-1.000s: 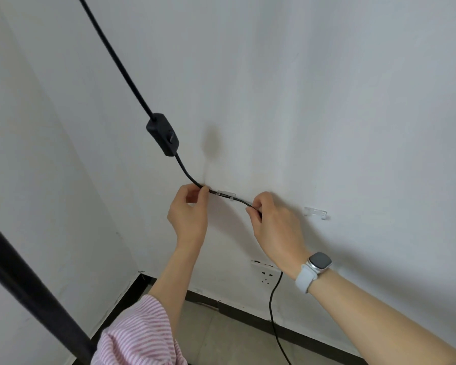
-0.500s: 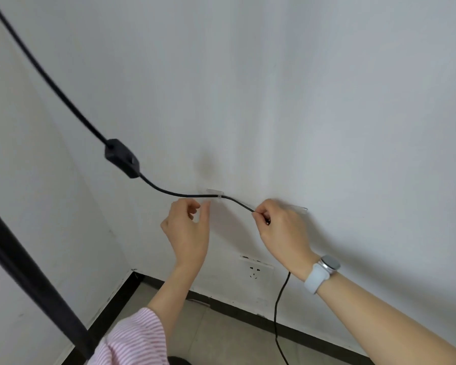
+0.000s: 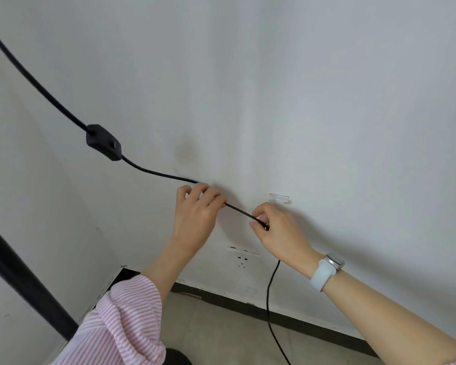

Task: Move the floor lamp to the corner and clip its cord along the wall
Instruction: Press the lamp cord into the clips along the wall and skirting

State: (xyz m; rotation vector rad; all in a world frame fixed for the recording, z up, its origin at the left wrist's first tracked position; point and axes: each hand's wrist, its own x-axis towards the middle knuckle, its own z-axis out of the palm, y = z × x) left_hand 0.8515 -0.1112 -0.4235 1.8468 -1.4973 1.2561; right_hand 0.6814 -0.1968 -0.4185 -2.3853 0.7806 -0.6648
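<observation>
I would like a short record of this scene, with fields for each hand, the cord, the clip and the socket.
left hand: left hand pinches thin black cord against white wall
right hand: right hand pinches same cord
free clip: clear plastic clip, empty, above right hand
socket: white wall socket, nothing plugged in
switch: black inline switch

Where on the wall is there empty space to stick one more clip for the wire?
The wall is bare right of the clear clip and above it. It is also bare between the inline switch and the left hand. It is crowded where both hands pinch the cord, above the socket.
</observation>
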